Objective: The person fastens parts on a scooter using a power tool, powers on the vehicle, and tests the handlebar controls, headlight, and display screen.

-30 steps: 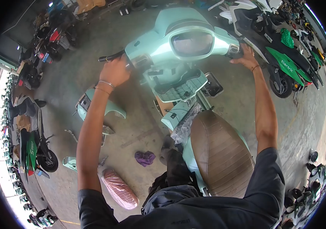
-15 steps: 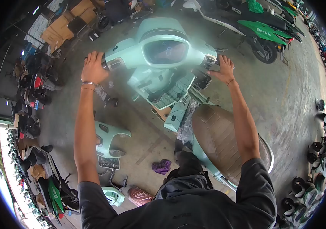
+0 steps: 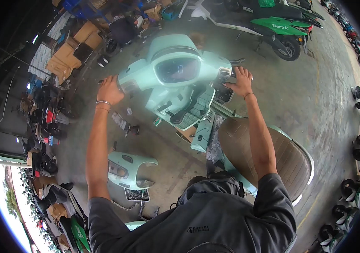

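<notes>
Both of my arms reach forward to a mint-green scooter's handlebar (image 3: 138, 72). My left hand (image 3: 110, 90) is closed around the left handlebar grip, which it mostly hides. My right hand (image 3: 240, 82) is wrapped around the right handlebar grip (image 3: 251, 77), whose dark end shows past the fingers. Between the hands sits the dark display (image 3: 179, 69), with a faint lit mark on it. Below it are the front body panel (image 3: 163, 101) and the footboard (image 3: 199, 107). The brown quilted seat (image 3: 268, 156) lies under my right arm.
A loose mint-green panel (image 3: 135, 170) lies on the floor at left. A green and white scooter (image 3: 273, 27) stands beyond at the upper right. Cardboard boxes (image 3: 64, 59) are piled at upper left, and parked motorbikes line both sides.
The handlebar now appears a little lower and to the left, with both hands still on it. My view has shifted, and the purple cloth near my feet is out of sight.
</notes>
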A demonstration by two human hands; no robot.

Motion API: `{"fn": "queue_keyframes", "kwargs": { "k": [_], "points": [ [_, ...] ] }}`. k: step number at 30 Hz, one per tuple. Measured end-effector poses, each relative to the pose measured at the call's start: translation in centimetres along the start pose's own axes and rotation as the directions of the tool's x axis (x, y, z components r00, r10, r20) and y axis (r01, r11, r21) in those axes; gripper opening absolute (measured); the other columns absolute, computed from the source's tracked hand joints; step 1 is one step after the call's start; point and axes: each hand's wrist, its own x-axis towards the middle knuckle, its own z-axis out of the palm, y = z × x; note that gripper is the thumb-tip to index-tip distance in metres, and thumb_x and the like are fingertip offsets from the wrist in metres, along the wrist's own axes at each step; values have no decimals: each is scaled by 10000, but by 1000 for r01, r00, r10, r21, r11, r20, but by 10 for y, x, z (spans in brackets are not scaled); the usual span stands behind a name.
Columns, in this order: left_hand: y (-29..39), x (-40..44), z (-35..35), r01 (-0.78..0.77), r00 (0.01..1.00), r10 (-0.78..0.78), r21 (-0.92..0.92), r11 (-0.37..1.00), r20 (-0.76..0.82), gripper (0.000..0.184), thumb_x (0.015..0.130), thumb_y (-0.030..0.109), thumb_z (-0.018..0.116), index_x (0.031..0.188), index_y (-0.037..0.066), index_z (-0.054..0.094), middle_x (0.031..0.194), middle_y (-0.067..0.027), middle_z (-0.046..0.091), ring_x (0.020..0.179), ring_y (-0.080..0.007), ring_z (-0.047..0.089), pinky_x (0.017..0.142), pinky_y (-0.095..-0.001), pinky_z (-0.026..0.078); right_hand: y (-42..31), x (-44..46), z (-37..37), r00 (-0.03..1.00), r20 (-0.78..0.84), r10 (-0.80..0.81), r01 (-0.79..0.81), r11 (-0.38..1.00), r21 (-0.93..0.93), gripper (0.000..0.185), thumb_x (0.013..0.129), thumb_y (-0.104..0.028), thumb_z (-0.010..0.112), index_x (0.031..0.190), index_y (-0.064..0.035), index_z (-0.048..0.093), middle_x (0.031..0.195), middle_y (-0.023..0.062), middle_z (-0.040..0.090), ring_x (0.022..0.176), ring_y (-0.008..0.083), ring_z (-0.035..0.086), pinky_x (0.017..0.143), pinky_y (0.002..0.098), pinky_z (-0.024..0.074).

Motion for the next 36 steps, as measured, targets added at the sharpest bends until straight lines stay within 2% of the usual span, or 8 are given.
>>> {"fn": "queue_keyframes", "kwargs": {
  "k": [4, 6, 12, 16, 21, 22, 25, 36],
  "points": [
    [3, -1, -8, -14, 999, 13, 9, 1000, 50, 642, 712, 214, 649, 1312, 34, 512, 1245, -169, 552, 1234, -331, 491, 1059, -408, 420, -1, -1, 2, 1000, -9, 9, -9, 1000, -14, 764, 587, -326, 857, 1252, -122, 540, 1168, 90, 538, 1167, 321, 464, 1070, 475, 291],
    [0, -1, -5, -24, 1000, 24, -12, 1000, -8, 636, 708, 227, 664, 1297, 33, 524, 1222, -168, 556, 1223, -331, 495, 1058, -405, 421, -1, -1, 1, 1000, -30, -9, 9, 1000, -19, 778, 581, -342, 860, 1250, -111, 538, 1157, 92, 539, 1161, 324, 466, 1065, 476, 293],
    [3, -5, -8, -21, 1000, 21, 2, 1000, 10, 624, 708, 238, 658, 1287, 36, 539, 1220, -172, 562, 1215, -330, 499, 1056, -420, 413, 1, -1, -10, 998, 41, -51, 49, 998, 42, 870, 569, -505, 854, 1265, -92, 535, 1175, 106, 535, 1167, 341, 455, 1072, 482, 283],
    [5, -7, -6, 4, 1000, -3, 38, 999, -23, 630, 690, 244, 654, 1280, 49, 554, 1219, -158, 576, 1204, -313, 509, 1060, -420, 387, 1, 0, -5, 998, 17, -65, 65, 998, 26, 898, 561, -522, 856, 1282, -95, 533, 1169, 104, 537, 1170, 336, 453, 1075, 480, 280],
    [5, -7, -5, 14, 1000, -12, 50, 999, -28, 645, 673, 243, 657, 1287, 70, 560, 1214, -130, 590, 1198, -286, 517, 1058, -405, 366, -11, -9, 11, 985, -174, 8, -22, 997, -79, 831, 605, -313, 853, 1327, -123, 488, 1248, 105, 510, 1225, 329, 431, 1118, 514, 245],
    [4, -7, -3, 7, 999, -5, 51, 999, -43, 646, 672, 243, 657, 1289, 74, 559, 1213, -123, 592, 1199, -279, 518, 1059, -405, 365, -17, -9, 14, 985, -171, 4, -17, 997, -75, 831, 605, -313, 853, 1327, -123, 488, 1248, 105, 510, 1225, 329, 431, 1118, 514, 245],
    [1, -6, 0, 0, 998, 3, 59, 998, -56, 644, 676, 242, 652, 1291, 79, 558, 1215, -115, 594, 1201, -269, 520, 1059, -403, 364, -31, -9, 19, 962, -232, 144, -166, 983, -81, 775, 630, -179, 793, 1333, -141, 469, 1267, 123, 496, 1271, 339, 408, 1169, 524, 187],
    [-1, -4, 1, 2, 999, 0, 50, 999, -52, 622, 699, 237, 623, 1299, 89, 555, 1242, -116, 591, 1215, -256, 519, 1064, -402, 359, -30, -9, 17, 966, -226, 123, -150, 983, -110, 741, 651, -188, 788, 1318, -126, 472, 1250, 136, 498, 1269, 346, 409, 1161, 519, 198]
  ]
}}
